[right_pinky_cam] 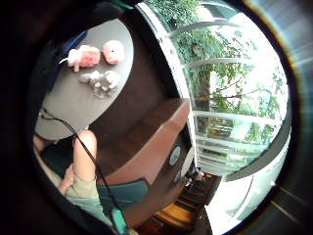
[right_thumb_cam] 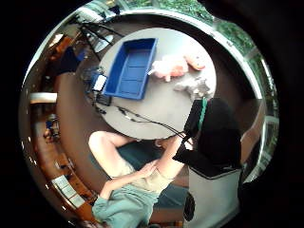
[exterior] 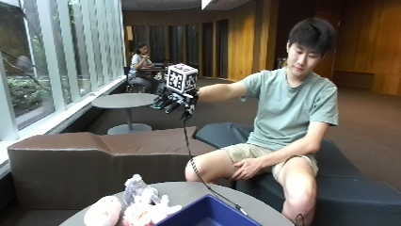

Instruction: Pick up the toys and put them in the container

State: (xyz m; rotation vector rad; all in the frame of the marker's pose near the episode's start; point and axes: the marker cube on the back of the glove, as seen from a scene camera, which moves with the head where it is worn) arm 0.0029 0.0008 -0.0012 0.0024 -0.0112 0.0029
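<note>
A round grey bench (exterior: 188, 190) stands low in front of a seated person, in a long room with wood-panelled walls on one side and tall windows on the other, greenery showing beyond the glass. A brown padded seat (exterior: 81, 165) runs along the window side behind the bench, and the person sits on a dark cushioned seat (exterior: 351, 188) next to it; a second small round table (exterior: 123, 100) stands further back by the windows. On the bench lies a blue container (right_thumb_cam: 130, 69), a shallow rectangular tray that looks empty in the thumb-side palm view. Just beside its long edge are the toys: a pink plush toy (right_thumb_cam: 167, 67) nearest the container, a rounder pink toy (right_thumb_cam: 194, 61) near that one, and a grey-white plush toy (right_thumb_cam: 194, 86) lying near both, toward the person's side of the bench. A black cable (right_thumb_cam: 142, 118) trails across the bench top. The right hand (exterior: 175, 100), gloved in black, is raised at about shoulder height on an outstretched arm, well above and apart from the bench and the toys. Its grip is released: the fingers hang loosely, pointing downward, and hold nothing. The bare left hand (exterior: 247, 167) rests on the person's thigh.
</note>
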